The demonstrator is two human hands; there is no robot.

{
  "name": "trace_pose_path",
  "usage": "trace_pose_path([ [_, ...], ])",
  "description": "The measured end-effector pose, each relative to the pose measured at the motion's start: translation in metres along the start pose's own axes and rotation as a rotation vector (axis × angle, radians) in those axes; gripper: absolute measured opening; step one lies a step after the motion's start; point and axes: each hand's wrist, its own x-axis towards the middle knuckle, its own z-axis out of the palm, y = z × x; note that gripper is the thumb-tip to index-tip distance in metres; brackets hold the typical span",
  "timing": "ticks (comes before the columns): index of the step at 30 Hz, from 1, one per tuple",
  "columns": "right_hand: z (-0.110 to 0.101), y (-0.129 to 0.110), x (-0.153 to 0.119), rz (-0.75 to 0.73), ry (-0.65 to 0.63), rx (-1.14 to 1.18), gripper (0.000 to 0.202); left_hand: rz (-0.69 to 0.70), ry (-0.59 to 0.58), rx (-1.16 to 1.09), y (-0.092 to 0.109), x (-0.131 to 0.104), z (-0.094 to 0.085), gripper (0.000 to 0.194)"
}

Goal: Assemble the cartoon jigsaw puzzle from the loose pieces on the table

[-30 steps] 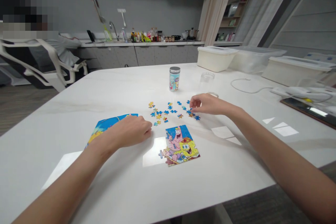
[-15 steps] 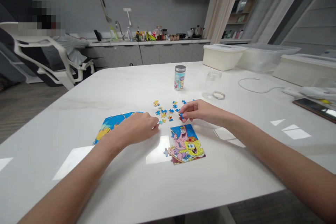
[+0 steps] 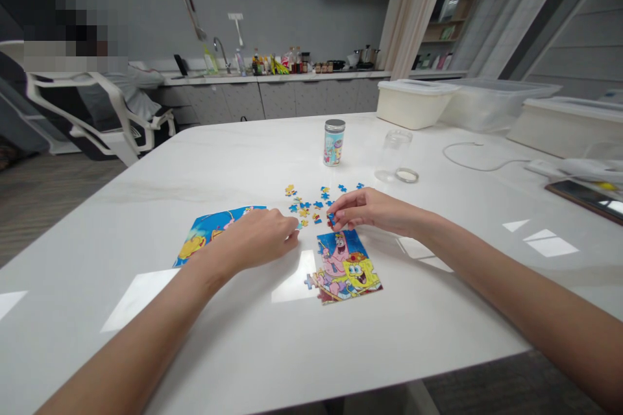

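Between the fingertips of my right hand (image 3: 361, 209) is a small blue and red puzzle piece (image 3: 331, 219), held just above the top edge of a partly joined jigsaw puzzle (image 3: 346, 266) with pink and yellow cartoon figures. My left hand (image 3: 265, 237) is closed, its fingers curled down at the table beside the loose puzzle pieces (image 3: 305, 205); whatever it holds, if anything, is hidden. Under and behind that wrist lies a blue and yellow picture sheet (image 3: 199, 237), partly covered.
A printed jar with a metal lid (image 3: 333, 142) stands beyond the pieces. To its right are a clear jar (image 3: 395, 152) and a round lid (image 3: 407, 175). Plastic bins (image 3: 413, 104), a cable (image 3: 467, 165) and a phone (image 3: 588, 198) lie farther right. A person sits at back left.
My right hand has shifted slightly left and down with the puzzle piece, closer to the joined puzzle. My left hand has moved only slightly to the right.
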Motion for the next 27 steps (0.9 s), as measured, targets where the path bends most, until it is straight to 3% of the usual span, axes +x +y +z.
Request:
trace_pose_path([
  [17,0.003,0.001,-0.001,-0.051,-0.013,-0.091,0.01,-0.031,0.005,-0.038,-0.002,0.001,0.004,0.025],
  [22,0.002,-0.002,0.001,-0.052,0.103,-0.048,0.015,-0.045,-0.003,0.0,-0.006,0.003,0.009,0.031],
  [27,-0.002,-0.005,0.005,-0.099,0.314,0.092,0.007,-0.032,0.008,0.05,-0.007,0.003,0.011,0.035],
])
